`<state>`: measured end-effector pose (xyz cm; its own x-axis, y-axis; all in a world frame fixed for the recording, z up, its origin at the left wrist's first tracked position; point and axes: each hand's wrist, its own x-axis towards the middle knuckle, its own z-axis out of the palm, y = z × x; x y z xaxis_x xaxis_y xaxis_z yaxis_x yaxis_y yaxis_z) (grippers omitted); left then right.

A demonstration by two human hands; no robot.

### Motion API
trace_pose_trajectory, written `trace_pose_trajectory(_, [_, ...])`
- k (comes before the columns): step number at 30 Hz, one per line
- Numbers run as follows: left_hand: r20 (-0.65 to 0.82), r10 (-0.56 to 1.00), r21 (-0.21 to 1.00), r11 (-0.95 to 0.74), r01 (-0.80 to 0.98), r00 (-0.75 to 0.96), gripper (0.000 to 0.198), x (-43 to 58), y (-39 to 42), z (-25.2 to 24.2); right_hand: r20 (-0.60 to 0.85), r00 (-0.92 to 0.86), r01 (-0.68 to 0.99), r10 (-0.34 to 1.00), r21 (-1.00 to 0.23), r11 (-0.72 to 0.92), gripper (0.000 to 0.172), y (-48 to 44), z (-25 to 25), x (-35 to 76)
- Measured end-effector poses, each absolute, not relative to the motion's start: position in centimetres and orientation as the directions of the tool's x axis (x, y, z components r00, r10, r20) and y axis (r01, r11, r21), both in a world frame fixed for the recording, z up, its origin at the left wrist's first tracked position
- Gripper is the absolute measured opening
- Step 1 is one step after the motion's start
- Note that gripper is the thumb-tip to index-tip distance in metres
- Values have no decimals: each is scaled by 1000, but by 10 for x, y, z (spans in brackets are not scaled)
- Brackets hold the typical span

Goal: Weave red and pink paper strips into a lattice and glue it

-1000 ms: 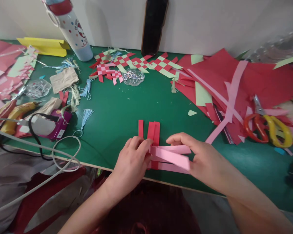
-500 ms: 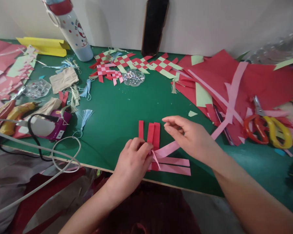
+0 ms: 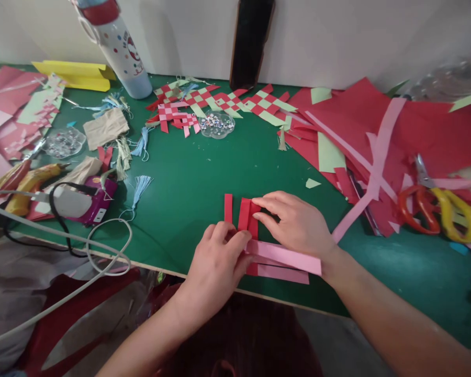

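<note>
Red paper strips (image 3: 245, 212) stand upright from a small weave near the table's front edge, and pink paper strips (image 3: 286, 256) run out of it to the right. My left hand (image 3: 220, 262) is closed over the crossing of the strips, holding them at the table; its fingers hide most of the weave. With thumb and forefinger my right hand (image 3: 298, 220) pinches the right-hand red strip near its top end. The top pink strip passes just below my right palm. A separate red strip end (image 3: 228, 208) sticks up left of the others.
Finished woven pieces (image 3: 196, 99) and a dish of beads (image 3: 216, 124) lie at the back. Scissors (image 3: 435, 204) and red paper sheets (image 3: 357, 125) are at right. Glue guns (image 3: 35, 183), tassels (image 3: 142, 186) and a white cable (image 3: 110, 222) occupy the left; a bottle (image 3: 120, 52) and phone (image 3: 251, 42) stand behind.
My right hand has moved down and left onto the right-hand red strip. The top pink strip, which slanted up under that hand, now lies slanting down to the right.
</note>
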<state>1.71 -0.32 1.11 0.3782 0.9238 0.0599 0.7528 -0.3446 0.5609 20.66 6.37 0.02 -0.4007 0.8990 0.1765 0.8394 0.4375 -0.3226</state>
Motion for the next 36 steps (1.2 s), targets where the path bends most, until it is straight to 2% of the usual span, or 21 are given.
trace_pose_trajectory(4, [48,933,524,-328,786,357,17,20,-4,11,179,-388,829,904,-362,427,9,62,3,205])
trace_pose_trajectory(6, [39,935,510,-321,798,351,15,22,-4,11,105,-362,815,926,-445,370,5,60,10,204])
trace_pose_trajectory(10, [37,939,499,-314,808,342,10,23,-4,11,-76,-302,734,950,-654,181,9,53,27,205])
trace_pose_trajectory(15, [65,941,495,-319,808,331,16,23,-5,10,-229,-307,544,924,-839,-27,13,48,29,214])
trace_pose_trajectory(20, [81,936,518,-333,788,342,19,22,-5,12,-350,-317,406,882,-890,-208,19,49,26,225])
trace_pose_trajectory(25, [86,935,570,-330,752,345,21,18,-5,12,-434,-318,368,843,-876,-312,22,38,31,235])
trace_pose_trajectory(27, [73,934,590,-322,740,349,22,17,-5,13,-416,-338,382,845,-880,-280,21,29,32,239])
trace_pose_trajectory(29, [64,933,602,-318,732,353,24,16,-5,14,-340,-372,433,864,-887,-162,16,18,32,243])
trace_pose_trajectory(32, [61,933,614,-315,724,354,28,15,-5,15,-153,-465,535,872,-833,139,9,2,31,247])
trace_pose_trajectory(36, [83,938,618,-314,721,337,30,15,-5,12,86,-626,526,775,-687,501,19,-14,29,246])
